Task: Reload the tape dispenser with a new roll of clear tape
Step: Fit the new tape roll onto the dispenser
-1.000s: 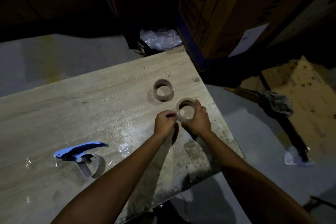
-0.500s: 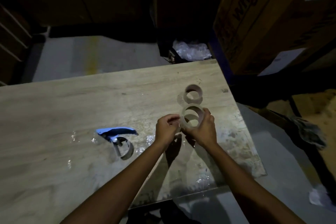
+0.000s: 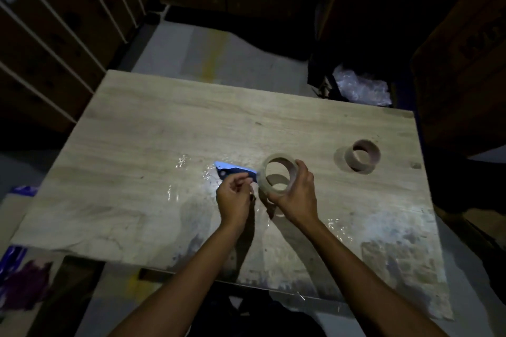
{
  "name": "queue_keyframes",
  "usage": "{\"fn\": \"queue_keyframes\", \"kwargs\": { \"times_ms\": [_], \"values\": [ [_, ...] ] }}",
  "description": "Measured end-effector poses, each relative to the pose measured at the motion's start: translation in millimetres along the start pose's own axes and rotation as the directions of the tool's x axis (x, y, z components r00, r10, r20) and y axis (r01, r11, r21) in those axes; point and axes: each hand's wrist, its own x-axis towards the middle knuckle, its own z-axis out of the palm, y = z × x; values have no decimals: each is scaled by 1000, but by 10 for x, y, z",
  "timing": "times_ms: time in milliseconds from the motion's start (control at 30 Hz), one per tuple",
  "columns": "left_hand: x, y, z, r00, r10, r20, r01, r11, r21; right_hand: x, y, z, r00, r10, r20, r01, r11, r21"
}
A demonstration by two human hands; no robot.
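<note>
My right hand (image 3: 299, 194) grips the new roll of clear tape (image 3: 273, 157), fingers curled over its far rim and thumb under the near side, so the roll is lifted off the table (image 3: 164, 145) and tilted with its open centre facing up toward me. My left hand (image 3: 235, 197) sits just beside the roll's left edge, fingers curled and thumb and forefinger drawn together. The tape is clear and the light is dim, so I cannot tell whether a loose end is pinched between them. The blue tape dispenser (image 3: 232, 169) lies flat on the table just beyond my left hand, its near end hidden behind my knuckles and its tip close to the roll. Further right, well apart from both hands, a brown cardboard core (image 3: 368, 150) stands on the tabletop. Shiny scraps of clear film (image 3: 183, 159) cling to the wood around the dispenser. Past the far right corner of the table there is a crumpled bunch of plastic wrap (image 3: 361, 87).
</note>
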Motion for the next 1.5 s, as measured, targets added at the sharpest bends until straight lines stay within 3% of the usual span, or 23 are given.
{"fn": "queue_keyframes", "kwargs": {
  "times_ms": [100, 267, 467, 767, 1334, 1501],
  "values": [
    [84, -46, -205, 996, -35, -86, 33, 999, -22, -43, -136, 159, 999, -36, 40, 37, 999, -24],
    [186, -101, -411, 992, -89, -91, 82, 994, -74, -114, -256, 337, 996, -64, 69, 68, 996, -54],
    [216, -29, -529, 991, -118, 66, 126, 983, -136, -211, -349, 490, 996, -76, 46, 78, 996, -40],
    [311, -53, -743, 977, -61, 204, 71, 997, -41, -371, -412, 667, 994, -95, 52, 98, 994, -54],
    [370, -266, -780, 969, -114, 221, 106, 993, 45, -468, -348, 852, 1000, -21, 12, 22, 995, -96],
    [453, -210, -769, 981, -141, 133, 131, 988, 79, -439, -322, 827, 1000, -22, 15, 23, 995, -99]
  ]
}}
